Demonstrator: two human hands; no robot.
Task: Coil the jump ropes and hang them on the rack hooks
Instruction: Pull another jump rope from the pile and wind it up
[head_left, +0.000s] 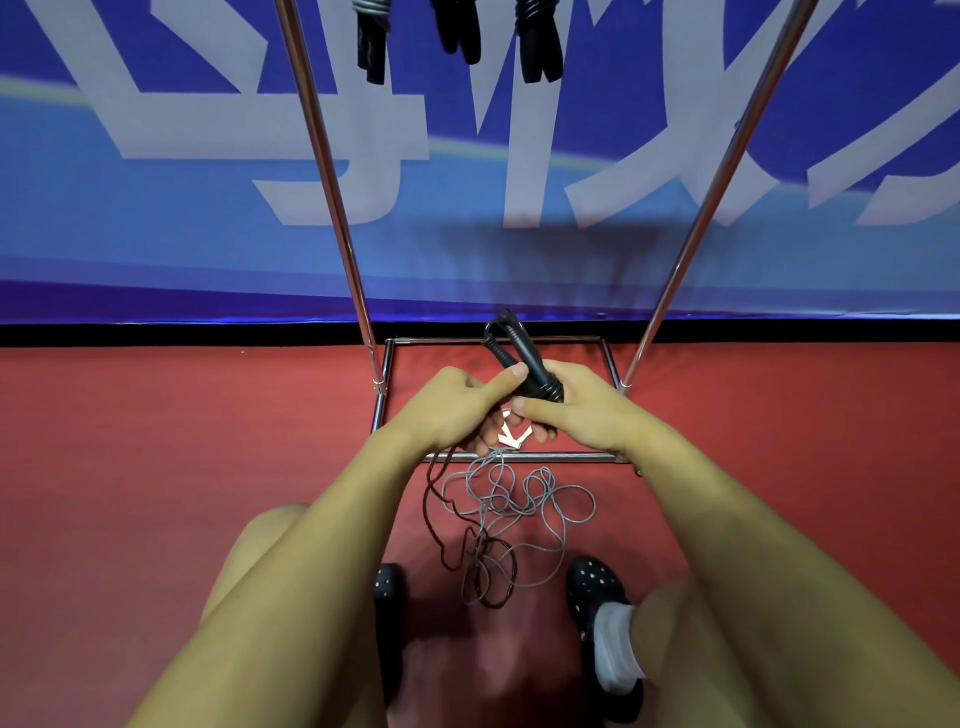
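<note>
**Three ropes hung, one in my hands, cord still loose on the floor**

The chrome rack (332, 171) fills the middle of the frame, its two poles running up to the top edge. There, at upper centre, three coiled jump ropes (457, 31) already hang with their black handles pointing down; I count those as done, though the hooks themselves are out of view.

At lower centre, between my black shoes (592, 587), a loose tangle of grey cord (519, 499) and dark cord (441, 519) lies on the red floor (156, 467). That coiling is left.

At centre, my left hand (447, 410) and right hand (587, 410) both curl round a pair of black handles (519, 358), thumbs pressed on them, with a few turns of cord wrapped at their base. I judge this rope barely started.
</note>
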